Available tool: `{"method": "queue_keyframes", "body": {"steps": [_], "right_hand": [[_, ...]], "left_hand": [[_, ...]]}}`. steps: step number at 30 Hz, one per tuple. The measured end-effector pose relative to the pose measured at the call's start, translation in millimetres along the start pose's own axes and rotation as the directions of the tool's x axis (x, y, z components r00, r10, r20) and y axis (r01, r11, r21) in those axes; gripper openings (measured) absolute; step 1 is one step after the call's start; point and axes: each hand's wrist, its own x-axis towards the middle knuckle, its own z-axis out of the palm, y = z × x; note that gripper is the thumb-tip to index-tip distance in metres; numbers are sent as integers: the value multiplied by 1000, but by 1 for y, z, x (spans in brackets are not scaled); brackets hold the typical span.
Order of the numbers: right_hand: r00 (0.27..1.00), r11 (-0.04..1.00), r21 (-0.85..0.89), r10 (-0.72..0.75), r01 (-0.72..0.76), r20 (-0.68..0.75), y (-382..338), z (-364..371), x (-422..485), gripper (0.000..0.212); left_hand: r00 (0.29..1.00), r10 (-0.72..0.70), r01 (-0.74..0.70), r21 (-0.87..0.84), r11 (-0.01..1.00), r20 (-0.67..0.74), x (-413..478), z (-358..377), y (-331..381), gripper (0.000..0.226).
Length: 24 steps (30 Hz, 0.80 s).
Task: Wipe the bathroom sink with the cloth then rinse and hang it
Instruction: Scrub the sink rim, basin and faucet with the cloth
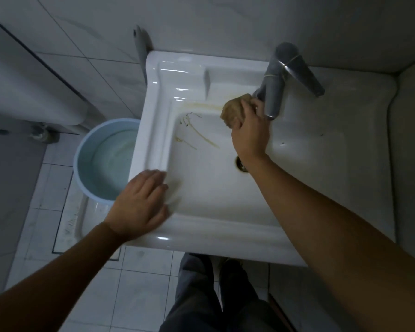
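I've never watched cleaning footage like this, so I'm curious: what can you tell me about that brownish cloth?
The cloth is tan-brown, soft-looking fabric, bunched into a crumpled wad rather than spread flat. The right hand grips it, fingers wrapped over its right side, and holds it at the sink basin's back edge, just left of the grey tap. Yellowish stains streak the basin to its left. Whether it is wet cannot be told.

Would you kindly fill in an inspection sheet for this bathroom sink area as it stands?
Surface: white sink, yellowish streaks in the basin's far-left part, dark rust-ringed drain.
Job's things: tan cloth, bunched, at the basin's back edge beside the faucet.
Clutter: nothing seen.
Grippers: right hand grips the cloth; left hand lies flat on the sink's front-left rim.
Cables: nothing seen.
Surroundings: blue bucket on the tiled floor, left of the sink.
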Motion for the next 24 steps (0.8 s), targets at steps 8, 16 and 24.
{"method": "queue_keyframes", "body": {"steps": [8,16,24], "right_hand": [[997,995,-67,-75,74,-10,-42,30,8,54],[915,918,155,-385,365,123,-95,67,-23,49],[933,933,63,-358,355,38,-28,2,-16,42]], "left_hand": [[996,21,-31,-113,993,-83,-2,9,-5,48],[997,25,-33,-112,993,-71,-3,11,-6,48],[999,16,-19,-115,993,-29,-3,10,-4,50]]}}
